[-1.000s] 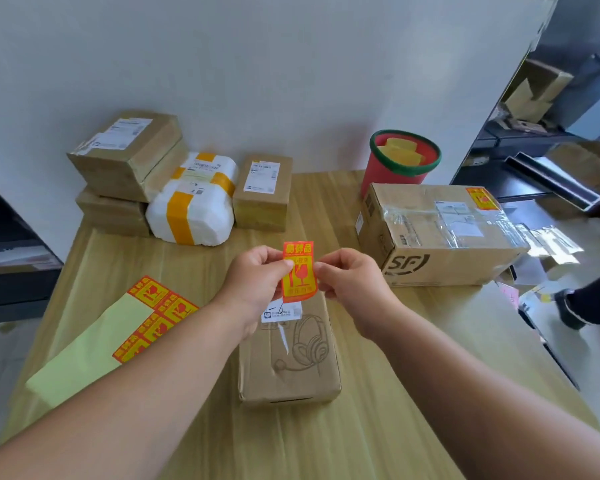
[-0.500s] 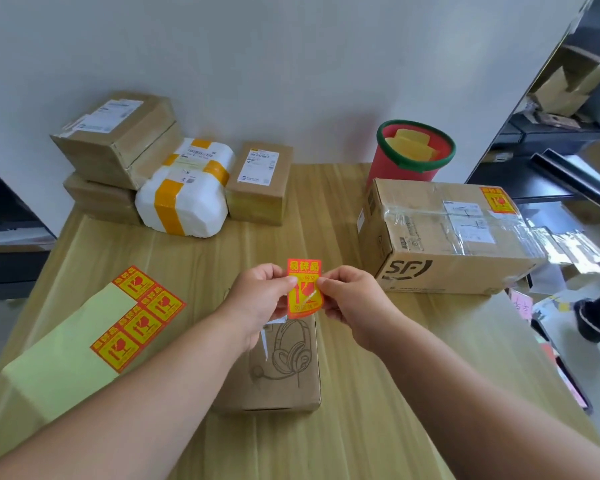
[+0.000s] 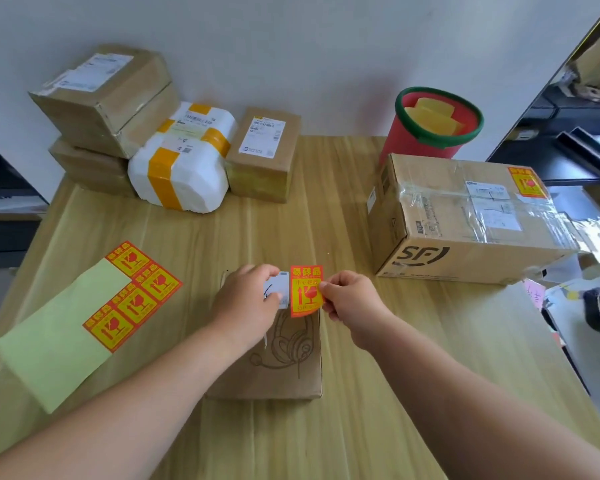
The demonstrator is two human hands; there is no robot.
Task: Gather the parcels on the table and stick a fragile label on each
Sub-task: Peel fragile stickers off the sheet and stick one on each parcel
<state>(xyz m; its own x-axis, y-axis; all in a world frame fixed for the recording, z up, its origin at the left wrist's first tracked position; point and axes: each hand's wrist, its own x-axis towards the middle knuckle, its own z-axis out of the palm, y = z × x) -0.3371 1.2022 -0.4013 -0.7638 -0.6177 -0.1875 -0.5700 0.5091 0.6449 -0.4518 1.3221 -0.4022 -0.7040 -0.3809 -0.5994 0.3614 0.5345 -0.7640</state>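
A flat brown box with a headphone drawing [image 3: 284, 362] lies on the table in front of me. My right hand [image 3: 352, 301] pinches the right edge of a red and yellow fragile label [image 3: 305, 291] that sits low over the box's far right corner. My left hand [image 3: 246, 301] lies on the box's far end, its fingers curled at the far edge and its thumb by the white shipping label [image 3: 280, 289]. Three more fragile labels [image 3: 132, 296] remain on a pale green backing sheet [image 3: 56, 348] to the left.
At the back left are two stacked brown boxes [image 3: 108, 98], a white parcel with orange tape [image 3: 181, 168] and a small brown box [image 3: 264, 154]. A large SF carton [image 3: 465, 220] bearing a fragile label [image 3: 529, 181] stands right, with a red bin [image 3: 433, 126] behind it.
The label has come down from the air onto the box's far right corner. My left hand has let go of it and now lies on the box; my right hand still pinches it.
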